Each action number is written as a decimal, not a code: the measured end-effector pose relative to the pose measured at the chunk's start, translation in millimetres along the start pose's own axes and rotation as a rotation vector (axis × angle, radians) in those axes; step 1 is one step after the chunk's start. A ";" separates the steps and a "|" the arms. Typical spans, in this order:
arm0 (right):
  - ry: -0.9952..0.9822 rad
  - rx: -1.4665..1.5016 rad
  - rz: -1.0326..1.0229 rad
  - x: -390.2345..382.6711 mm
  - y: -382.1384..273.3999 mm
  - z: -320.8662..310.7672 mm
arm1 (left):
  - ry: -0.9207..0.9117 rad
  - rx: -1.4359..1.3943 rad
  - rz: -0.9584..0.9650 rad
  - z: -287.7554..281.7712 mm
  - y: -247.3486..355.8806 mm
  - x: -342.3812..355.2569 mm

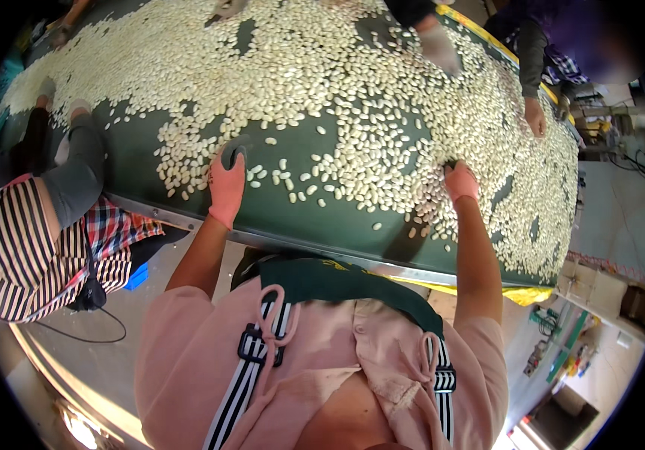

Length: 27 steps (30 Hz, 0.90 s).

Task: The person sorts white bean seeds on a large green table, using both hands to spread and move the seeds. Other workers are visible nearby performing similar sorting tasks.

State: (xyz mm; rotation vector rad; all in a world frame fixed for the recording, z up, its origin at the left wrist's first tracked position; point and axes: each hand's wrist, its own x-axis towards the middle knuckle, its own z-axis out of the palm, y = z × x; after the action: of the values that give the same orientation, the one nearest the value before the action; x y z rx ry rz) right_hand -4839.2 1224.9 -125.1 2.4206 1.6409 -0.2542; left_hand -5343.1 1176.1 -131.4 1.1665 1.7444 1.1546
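No words or numbers can be read. Yellow print (333, 264) stands on the upper part of the dark green apron (352, 290), just off the near edge of the bench (300, 219), but it is too small and bent to make out. Small dark marks, perhaps lettering, show on the pink glove of the left hand (227, 184), near that same edge; these are illegible too.
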 end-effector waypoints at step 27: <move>0.051 0.023 0.058 -43.0 -30.9 26.0 | 0.162 0.111 0.003 -92.1 -35.5 47.9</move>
State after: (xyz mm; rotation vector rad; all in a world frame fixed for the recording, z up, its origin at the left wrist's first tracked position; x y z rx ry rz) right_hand -4884.4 1190.7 -141.4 2.5067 1.5942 -0.2042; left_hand -5451.8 1189.0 -138.4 1.1677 1.9515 1.1956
